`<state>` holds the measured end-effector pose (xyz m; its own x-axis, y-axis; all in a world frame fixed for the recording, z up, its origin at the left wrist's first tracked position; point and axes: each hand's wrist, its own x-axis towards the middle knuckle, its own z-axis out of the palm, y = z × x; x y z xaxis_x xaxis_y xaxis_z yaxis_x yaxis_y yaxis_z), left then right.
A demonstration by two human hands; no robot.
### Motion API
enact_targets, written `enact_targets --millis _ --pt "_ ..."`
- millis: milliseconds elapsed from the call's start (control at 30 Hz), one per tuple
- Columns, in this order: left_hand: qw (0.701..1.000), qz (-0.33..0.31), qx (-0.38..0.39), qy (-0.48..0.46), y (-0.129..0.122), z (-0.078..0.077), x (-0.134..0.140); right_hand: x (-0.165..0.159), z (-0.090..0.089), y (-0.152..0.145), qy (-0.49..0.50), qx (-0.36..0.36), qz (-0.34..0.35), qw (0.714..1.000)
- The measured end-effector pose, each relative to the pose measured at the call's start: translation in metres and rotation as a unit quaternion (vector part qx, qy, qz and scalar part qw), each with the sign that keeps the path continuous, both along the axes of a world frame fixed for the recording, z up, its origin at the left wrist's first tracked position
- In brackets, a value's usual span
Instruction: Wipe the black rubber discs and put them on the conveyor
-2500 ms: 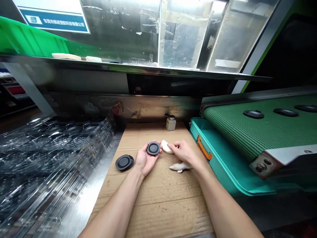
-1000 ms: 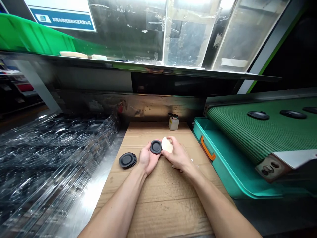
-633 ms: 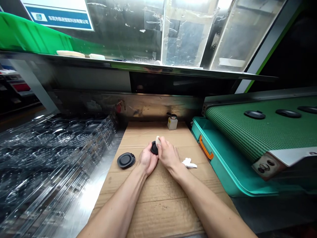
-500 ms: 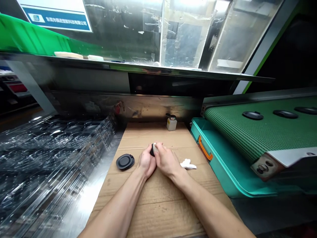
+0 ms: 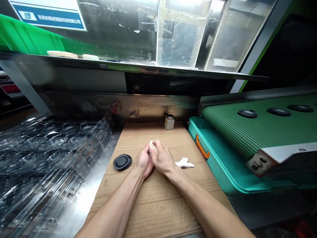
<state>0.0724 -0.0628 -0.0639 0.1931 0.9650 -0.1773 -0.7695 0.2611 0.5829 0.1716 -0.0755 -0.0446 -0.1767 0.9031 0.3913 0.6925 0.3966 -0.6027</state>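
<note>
Both my hands meet over the middle of the cardboard. My left hand (image 5: 144, 162) is closed around a black round lid, now almost wholly covered by fingers. My right hand (image 5: 163, 158) pinches a whitish cloth (image 5: 153, 145) and presses it against the lid. Left of my hands lies a small stack of black round lids (image 5: 122, 162) with a tab at the edge. A crumpled white cloth (image 5: 184, 163) rests on the cardboard just right of my right wrist.
A small white bottle (image 5: 169, 122) stands at the back of the cardboard sheet (image 5: 158, 211). Clear plastic trays (image 5: 56, 145) are piled at left. On the right, a teal bin (image 5: 223, 172) sits under a green conveyor belt (image 5: 230, 132) carrying black lids (image 5: 247, 113).
The cloth in my right hand has shifted over the lid, and the lid's black face that showed before is now covered. The whole view has swung slightly.
</note>
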Motion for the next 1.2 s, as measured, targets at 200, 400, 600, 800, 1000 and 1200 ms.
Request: enact_targets --millis 200,400,600,800,1000,1200 --pt "0.999 0.001 -0.029 -0.013 0.002 0.01 -0.007 0.024 0.003 0.003 0.141 -0.107 0.171 0.969" --pt "0.998 -0.01 -0.021 -0.064 0.005 0.01 -0.013 0.049 0.003 0.026 0.336 -0.064 -0.031 0.939" --pt "0.995 -0.03 -0.027 -0.095 0.002 0.013 -0.017 0.048 -0.009 0.031 0.321 -0.047 -0.065 0.944" --pt "0.991 -0.03 -0.041 -0.124 0.003 0.014 -0.02 0.052 -0.014 0.032 0.269 -0.03 -0.112 0.956" --pt "0.99 -0.072 -0.018 -0.119 -0.001 0.019 -0.02 0.058 -0.019 0.036 0.261 -0.044 -0.131 0.955" --pt "0.985 -0.1 -0.034 -0.137 -0.004 0.024 -0.022 0.078 -0.018 0.043 0.286 -0.068 -0.166 0.941"
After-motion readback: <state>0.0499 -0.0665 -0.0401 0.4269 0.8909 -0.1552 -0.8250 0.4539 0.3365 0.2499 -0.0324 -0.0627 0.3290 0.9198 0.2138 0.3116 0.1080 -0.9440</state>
